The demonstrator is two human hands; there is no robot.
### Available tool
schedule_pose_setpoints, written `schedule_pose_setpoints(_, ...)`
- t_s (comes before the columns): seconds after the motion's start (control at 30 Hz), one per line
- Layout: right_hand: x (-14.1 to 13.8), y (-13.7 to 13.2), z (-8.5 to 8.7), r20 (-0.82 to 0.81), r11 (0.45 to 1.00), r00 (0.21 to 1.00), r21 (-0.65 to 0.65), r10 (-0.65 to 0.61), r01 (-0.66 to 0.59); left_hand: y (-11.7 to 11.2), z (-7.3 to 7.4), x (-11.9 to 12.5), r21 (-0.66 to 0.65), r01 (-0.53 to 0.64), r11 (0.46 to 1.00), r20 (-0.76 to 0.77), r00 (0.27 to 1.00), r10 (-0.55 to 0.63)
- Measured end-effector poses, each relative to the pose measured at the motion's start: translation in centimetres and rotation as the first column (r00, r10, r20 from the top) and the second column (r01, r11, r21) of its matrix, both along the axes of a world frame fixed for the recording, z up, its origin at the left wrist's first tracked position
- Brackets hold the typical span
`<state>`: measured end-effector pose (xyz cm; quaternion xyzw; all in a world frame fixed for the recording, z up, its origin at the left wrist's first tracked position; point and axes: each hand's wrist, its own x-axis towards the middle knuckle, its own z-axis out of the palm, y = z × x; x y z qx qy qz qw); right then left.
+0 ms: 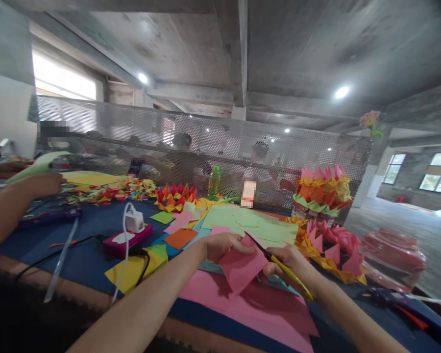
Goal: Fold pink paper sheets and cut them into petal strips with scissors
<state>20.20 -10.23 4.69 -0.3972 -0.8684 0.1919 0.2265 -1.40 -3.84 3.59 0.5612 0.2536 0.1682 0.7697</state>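
Left fingers (242, 246) clamped on pink sheet (242, 271) above the counter (88, 268), probably to steady its edge for the yellow scissors (290, 275); right fingers (272, 268) wrapped round their handle

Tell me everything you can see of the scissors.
The scissors have a yellow handle, apparently plastic, and a dark, metal-looking blade. The right hand grips them, covering part of the handle. They slant, tip pointing up and left in the picture, with the visible blade at the edge of the pink sheet that the left hand holds. Whether the blades are open is unclear.
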Motion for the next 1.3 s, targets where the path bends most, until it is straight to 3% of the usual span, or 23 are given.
schedule_pose_setpoints(0.17, 0.0, 0.1, -0.2, -0.061, 1.000, 0.998, 0.000, -0.022, 0.022, 0.2, -0.2, 0.0, -0.011, -0.065, 0.998, -0.027, 0.998, 0.065)
schedule_pose_setpoints(0.3, 0.5, 0.4, -0.2, -0.124, 0.994, 0.986, 0.009, -0.108, 0.110, 0.3, -0.2, -0.2, 0.037, -0.031, 0.999, -0.084, 0.996, 0.034)
schedule_pose_setpoints(0.57, 0.8, 0.2, -0.2, -0.358, 0.988, 0.922, -0.022, -0.148, 0.150, 0.7, 0.5, -0.8, 0.111, 0.042, 0.993, -0.057, 0.998, -0.036)
schedule_pose_setpoints(0.73, 1.4, 1.2, -0.2, -0.490, 0.940, 0.831, 0.064, -0.264, 0.336, 0.9, 0.3, -0.8, 0.144, 0.079, 0.986, -0.110, 0.992, -0.064)
schedule_pose_setpoints(0.87, 2.0, 2.4, -0.6, -0.371, 0.910, 0.859, 0.075, -0.353, 0.407, 1.1, 0.1, -0.9, 0.157, 0.037, 0.987, -0.158, 0.987, -0.012)
schedule_pose_setpoints(1.03, 2.3, 3.7, -2.2, -0.089, 0.851, 0.916, 0.343, -0.392, 0.397, 1.3, -0.2, -0.9, 0.161, 0.100, 0.982, -0.123, 0.989, -0.080)
schedule_pose_setpoints(1.13, 3.1, 4.5, -2.6, -0.143, 0.768, 0.872, 0.422, -0.468, 0.482, 1.6, 0.0, -1.1, 0.213, -0.042, 0.976, -0.091, 0.994, 0.063)
schedule_pose_setpoints(1.2, 3.7, 4.9, -2.5, -0.248, 0.711, 0.832, 0.435, -0.496, 0.553, 2.0, 0.3, -1.4, 0.333, -0.249, 0.909, -0.079, 0.954, 0.290)
schedule_pose_setpoints(1.23, 4.0, 5.1, -2.5, -0.290, 0.685, 0.814, 0.441, -0.503, 0.580, 2.2, 0.4, -1.7, 0.435, -0.354, 0.828, -0.093, 0.897, 0.432)
schedule_pose_setpoints(1.3, 4.5, 5.2, -2.3, -0.343, 0.653, 0.783, 0.432, -0.519, 0.622, 2.8, 0.5, -2.1, 0.682, -0.442, 0.582, -0.150, 0.695, 0.703)
